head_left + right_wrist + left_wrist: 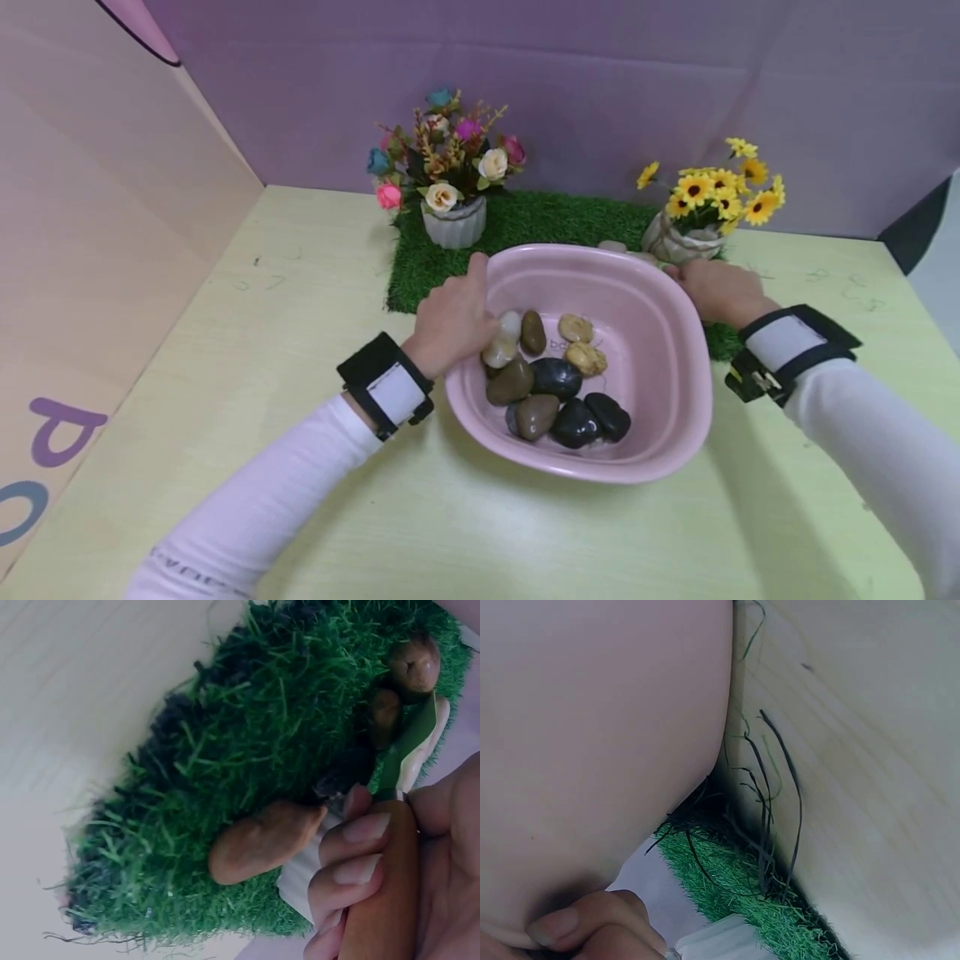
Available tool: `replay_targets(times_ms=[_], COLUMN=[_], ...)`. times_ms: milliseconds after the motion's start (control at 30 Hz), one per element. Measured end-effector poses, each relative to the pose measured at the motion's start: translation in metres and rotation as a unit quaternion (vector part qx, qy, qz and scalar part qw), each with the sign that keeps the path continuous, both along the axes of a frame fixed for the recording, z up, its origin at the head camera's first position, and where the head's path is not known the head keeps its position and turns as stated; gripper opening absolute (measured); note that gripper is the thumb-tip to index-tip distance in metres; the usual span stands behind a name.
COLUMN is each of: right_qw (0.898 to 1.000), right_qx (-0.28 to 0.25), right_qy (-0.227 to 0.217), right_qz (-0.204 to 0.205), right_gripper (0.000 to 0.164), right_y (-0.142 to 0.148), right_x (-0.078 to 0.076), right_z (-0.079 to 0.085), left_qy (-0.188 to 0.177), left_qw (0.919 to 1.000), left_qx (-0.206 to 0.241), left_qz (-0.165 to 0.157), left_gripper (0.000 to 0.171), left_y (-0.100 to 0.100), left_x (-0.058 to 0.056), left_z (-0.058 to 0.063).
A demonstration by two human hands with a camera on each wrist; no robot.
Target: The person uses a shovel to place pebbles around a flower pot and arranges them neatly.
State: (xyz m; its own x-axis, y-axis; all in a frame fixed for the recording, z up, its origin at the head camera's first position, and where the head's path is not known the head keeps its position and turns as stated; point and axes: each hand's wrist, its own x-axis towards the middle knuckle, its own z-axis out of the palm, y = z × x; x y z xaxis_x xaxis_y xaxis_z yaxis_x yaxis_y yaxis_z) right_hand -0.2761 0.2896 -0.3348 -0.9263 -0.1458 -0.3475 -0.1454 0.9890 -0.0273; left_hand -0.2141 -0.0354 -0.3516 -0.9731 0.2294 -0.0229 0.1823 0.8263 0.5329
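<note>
My left hand (453, 321) grips the left rim of a pink plastic basin (678, 383), fingers curled at its edge in the left wrist view. Inside, several smooth stones (557, 379), black, brown, white and yellowish, lie mostly towards the left and near side. At the basin's far right edge is my right hand (716, 290). Its fingers wrap the wooden handle of a small garden trowel (382, 877) with a green blade, seen in the right wrist view. Whether this hand also touches the basin I cannot tell. The basin hides part of the trowel in the head view.
Behind the basin lies an artificial grass mat (555, 212), bearing a pot of mixed flowers (453, 221) and a pot of yellow flowers (682, 242). Brown stones (262, 841) rest on the grass. Loose strands (765, 787) are scattered on the pale table (300, 350). A purple wall stands behind.
</note>
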Motion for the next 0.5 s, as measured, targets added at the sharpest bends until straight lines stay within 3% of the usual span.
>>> replay_targets(times_ms=[333, 500], right_qw=[0.999, 0.996], right_qx=[0.026, 0.038], right_qy=[-0.028, -0.050], right_qz=[0.020, 0.057], right_gripper=[0.053, 0.020], right_y=[-0.003, -0.005], right_x=[0.000, -0.004], right_z=[0.008, 0.013], left_qy=[-0.004, -0.002], left_qw=[1.0000, 1.0000], left_qx=[0.000, 0.002], left_qz=[0.001, 0.000], left_gripper=[0.062, 0.062], left_y=[0.001, 0.002], left_x=[0.000, 0.001], left_z=[0.000, 0.001])
